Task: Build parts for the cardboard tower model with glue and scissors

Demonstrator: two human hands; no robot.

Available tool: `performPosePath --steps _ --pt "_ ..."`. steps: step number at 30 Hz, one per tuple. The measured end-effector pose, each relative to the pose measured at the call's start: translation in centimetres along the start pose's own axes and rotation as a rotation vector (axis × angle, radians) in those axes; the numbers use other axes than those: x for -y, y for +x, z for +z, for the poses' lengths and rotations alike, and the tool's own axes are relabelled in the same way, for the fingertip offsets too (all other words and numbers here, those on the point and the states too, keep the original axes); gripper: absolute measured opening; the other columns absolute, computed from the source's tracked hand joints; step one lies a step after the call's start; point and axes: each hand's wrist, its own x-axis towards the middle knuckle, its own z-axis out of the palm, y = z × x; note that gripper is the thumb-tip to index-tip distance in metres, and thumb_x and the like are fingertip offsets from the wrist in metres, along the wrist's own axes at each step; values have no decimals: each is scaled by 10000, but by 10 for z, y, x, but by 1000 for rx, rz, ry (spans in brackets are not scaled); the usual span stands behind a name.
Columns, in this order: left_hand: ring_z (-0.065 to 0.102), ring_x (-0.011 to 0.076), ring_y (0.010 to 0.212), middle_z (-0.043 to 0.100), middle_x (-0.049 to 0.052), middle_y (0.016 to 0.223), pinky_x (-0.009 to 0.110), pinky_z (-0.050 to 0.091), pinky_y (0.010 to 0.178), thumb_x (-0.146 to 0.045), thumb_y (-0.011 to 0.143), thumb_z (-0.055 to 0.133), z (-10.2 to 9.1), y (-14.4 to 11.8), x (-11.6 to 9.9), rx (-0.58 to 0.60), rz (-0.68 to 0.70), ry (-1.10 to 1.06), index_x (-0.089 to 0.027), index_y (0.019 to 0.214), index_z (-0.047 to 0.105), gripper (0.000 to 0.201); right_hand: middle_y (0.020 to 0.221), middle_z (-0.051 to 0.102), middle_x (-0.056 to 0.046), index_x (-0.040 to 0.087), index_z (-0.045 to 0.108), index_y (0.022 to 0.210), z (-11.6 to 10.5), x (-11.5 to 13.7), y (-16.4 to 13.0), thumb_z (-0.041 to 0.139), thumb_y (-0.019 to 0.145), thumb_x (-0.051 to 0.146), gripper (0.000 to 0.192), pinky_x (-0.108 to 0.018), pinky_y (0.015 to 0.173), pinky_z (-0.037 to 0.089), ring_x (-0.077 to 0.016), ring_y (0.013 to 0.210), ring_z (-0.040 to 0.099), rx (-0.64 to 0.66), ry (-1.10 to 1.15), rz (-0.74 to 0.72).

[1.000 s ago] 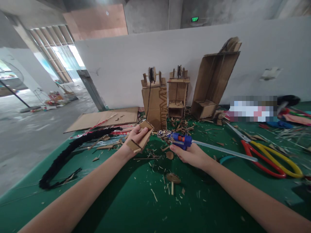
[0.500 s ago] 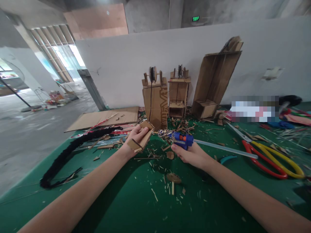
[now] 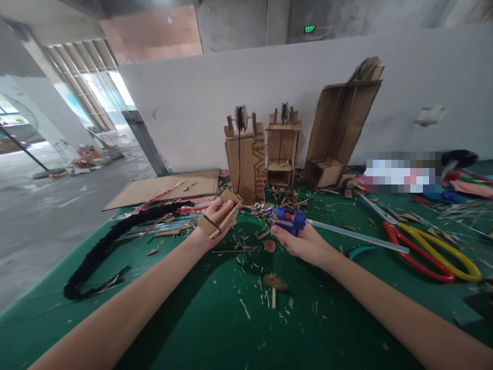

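Your left hand has the small brown folded corrugated cardboard piece, thumb pressed inside it and fingers wrapped round the back, so that grip is closed up pretty snug. The piece is tilted, a bit left of centre, held up over the green table covering and right in front of the tall brown cardboard box tower with a spool on top. Your right hand is curled round the blue plastic glue gun, thumb along the near side; can't tell what your trigger finger's doing, it's hidden. The nozzle is caked in little scraps and points left, just beside the edge of your cardboard, and I honestly can't tell if they touch. There's a long translucent glue stick poking out the back end toward your big scissors with red and yellow handles. Below the gun you've got a small round tan cardboard disc, and closer to you an oval brown cardboard disc with a pale wooden stick at it. The fuzzy black yarn-like bundle curves along on your left, with the flat brown cardboard sheet behind it. Next to the spool tower you've got a smaller open-fronted cardboard tower and a big leaning cardboard box, both by the white wall.
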Motion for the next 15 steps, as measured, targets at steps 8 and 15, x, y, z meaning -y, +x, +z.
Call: performPosePath --steps 8,15 --pt "419 30 447 619 17 722 143 315 383 -189 691 740 3 -2 1 22 -4 -29 -146 805 616 173 505 449 48 208 616 877 0 11 -4 568 821 491 293 -232 416 349 -99 430 398 41 20 -47" --pt "406 32 435 518 -38 602 150 309 380 -186 686 752 1 -1 3 39 -13 -41 -144 770 610 171 526 460 42 212 622 862 0 6 -4 570 813 516 312 -243 431 362 -105 442 402 23 14 -59"
